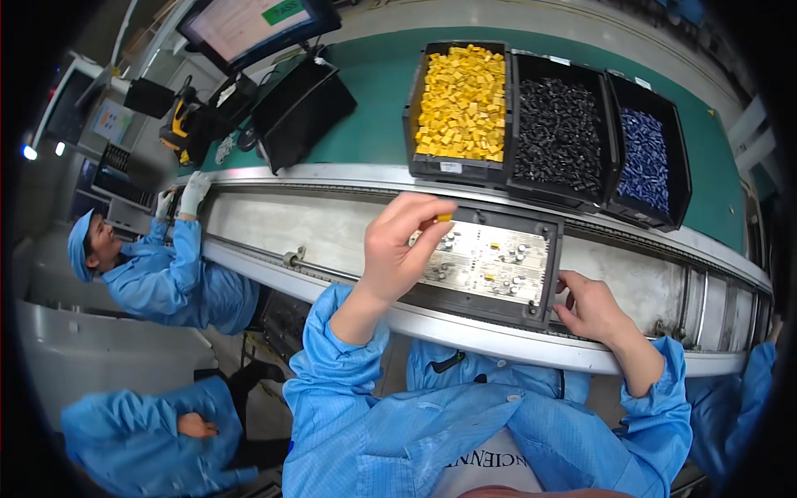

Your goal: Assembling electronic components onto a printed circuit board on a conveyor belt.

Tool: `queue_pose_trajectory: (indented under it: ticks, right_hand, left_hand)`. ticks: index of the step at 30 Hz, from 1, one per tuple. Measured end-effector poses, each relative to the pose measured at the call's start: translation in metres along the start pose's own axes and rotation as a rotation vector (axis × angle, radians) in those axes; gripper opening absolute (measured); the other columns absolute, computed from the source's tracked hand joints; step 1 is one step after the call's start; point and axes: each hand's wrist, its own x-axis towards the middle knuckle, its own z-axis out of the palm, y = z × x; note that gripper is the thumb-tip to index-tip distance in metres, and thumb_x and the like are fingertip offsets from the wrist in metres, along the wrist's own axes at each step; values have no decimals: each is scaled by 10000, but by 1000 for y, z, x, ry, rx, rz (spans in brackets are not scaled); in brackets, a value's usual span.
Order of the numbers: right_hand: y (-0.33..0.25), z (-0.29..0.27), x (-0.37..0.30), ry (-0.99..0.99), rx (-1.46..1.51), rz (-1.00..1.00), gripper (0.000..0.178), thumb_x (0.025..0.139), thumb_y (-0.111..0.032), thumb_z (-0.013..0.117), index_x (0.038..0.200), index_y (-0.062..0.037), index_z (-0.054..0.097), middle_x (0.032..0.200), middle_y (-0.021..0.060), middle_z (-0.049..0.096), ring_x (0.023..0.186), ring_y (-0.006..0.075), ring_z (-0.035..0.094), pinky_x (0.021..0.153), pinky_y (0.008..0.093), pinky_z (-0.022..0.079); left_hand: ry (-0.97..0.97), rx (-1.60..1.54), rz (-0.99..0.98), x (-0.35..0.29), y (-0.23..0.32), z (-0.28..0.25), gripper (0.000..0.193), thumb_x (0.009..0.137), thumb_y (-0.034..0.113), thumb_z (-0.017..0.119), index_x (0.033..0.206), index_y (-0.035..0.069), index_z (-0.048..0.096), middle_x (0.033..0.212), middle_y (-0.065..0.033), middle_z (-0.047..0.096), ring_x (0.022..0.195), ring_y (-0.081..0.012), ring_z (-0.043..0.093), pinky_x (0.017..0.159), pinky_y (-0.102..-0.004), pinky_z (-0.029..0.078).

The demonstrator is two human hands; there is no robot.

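Observation:
A small yellow block-shaped component (444, 217) is pinched between the thumb and fingers of my left hand (401, 245). That hand hangs over the left part of a black carrier frame (465, 304) holding pale circuit boards (510, 256). Round capacitors and a few yellow parts stand on the boards. Close against the carrier's right edge is my right hand (591, 305), its fingers curled in and partly hidden. Whatever it may hold does not show.
Beyond the conveyor rail (374, 176) stand bins of yellow blocks (462, 104), black parts (558, 133) and blue parts (645, 158). A monitor (253, 29) and black box (303, 112) are far left. A gloved co-worker (178, 257) stands left; another person (154, 440) is lower left.

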Motion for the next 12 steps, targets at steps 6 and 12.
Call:
queue_pose_trajectory:
  ticks: [6,12]
  right_hand:
    - [0,-8,7,125,-90,-68,193,846,-100,666,1022,-20,673,834,154,677,679,276,669,625,375,528]
    - [11,-56,6,464,-32,30,179,881,-98,656,1035,-17,696,866,148,710,721,236,700,651,370,556]
  left_hand:
    - [-112,13,61,42,8,37,187,833,-43,698,1017,-13,717,919,-75,663,766,-132,592,693,-250,479]
    - [-181,20,-5,39,-20,54,187,868,-18,669,1045,16,721,944,-94,669,788,-195,659,688,-280,526]
